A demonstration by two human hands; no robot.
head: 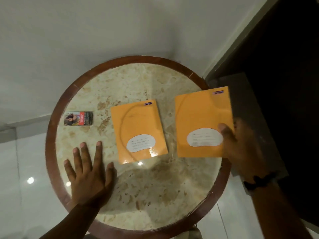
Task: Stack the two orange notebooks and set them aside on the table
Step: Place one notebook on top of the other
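- Gripping the right notebook [200, 118] by its right edge, your right hand [241, 144] has the thumb pressed on the cover beside the white label; the other fingers are hidden beneath, so the hand is closed on it, and it looks raised a little off the round table [51, 135].
- The other notebook [138, 130] lies flat, just to the thumb's left, with a narrow strip of marble between the two.
- Both have their long sides running away from you, so a short sideways carry should line them up.
- Your left hand [89, 171] rests flat with fingers spread, holding nothing; the flat notebook sits just right of its thumb.
- The covers are glossy orange card and the tabletop is polished, so expect sliding.
- A small printed box [78, 118] lies beyond your left fingertips.
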